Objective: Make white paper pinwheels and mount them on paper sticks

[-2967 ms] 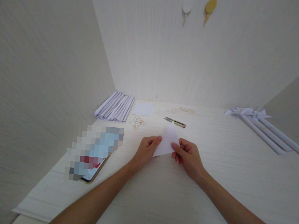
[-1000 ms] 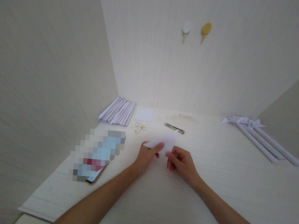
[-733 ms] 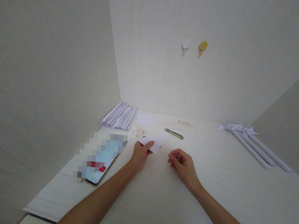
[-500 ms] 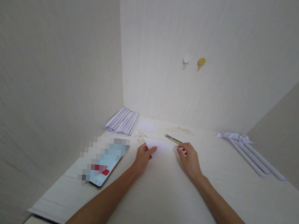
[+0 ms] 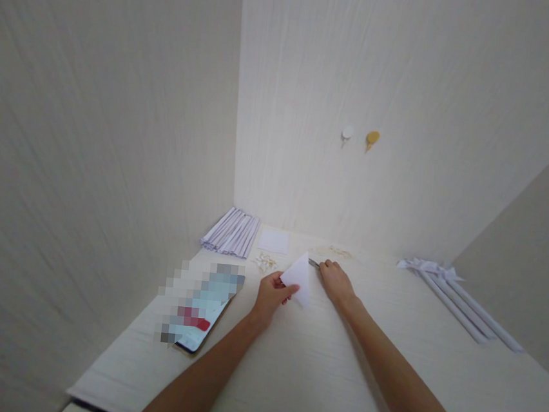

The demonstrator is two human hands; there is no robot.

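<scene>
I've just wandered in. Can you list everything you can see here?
Paper triangle: one, white, centre
Pointed tool: one, grey tip, right of the triangle, rest hidden
Phone: one, partly pixelated, left
Rolled papers: many, white, far left
Flat sheet: one, white, beside them
Small bits: uncounted, white and tan, below the sheet
Thin scraps: uncounted, tan, far middle
Long paper rolls: three, white, right
Crumpled paper: uncounted, white, at their far ends
Hooks: two, white and gold, back wall
Walls: three, pale, around
Table: one, whitish, beneath
Left hand: one, gripping the triangle
Right hand: one, over the tool
</scene>
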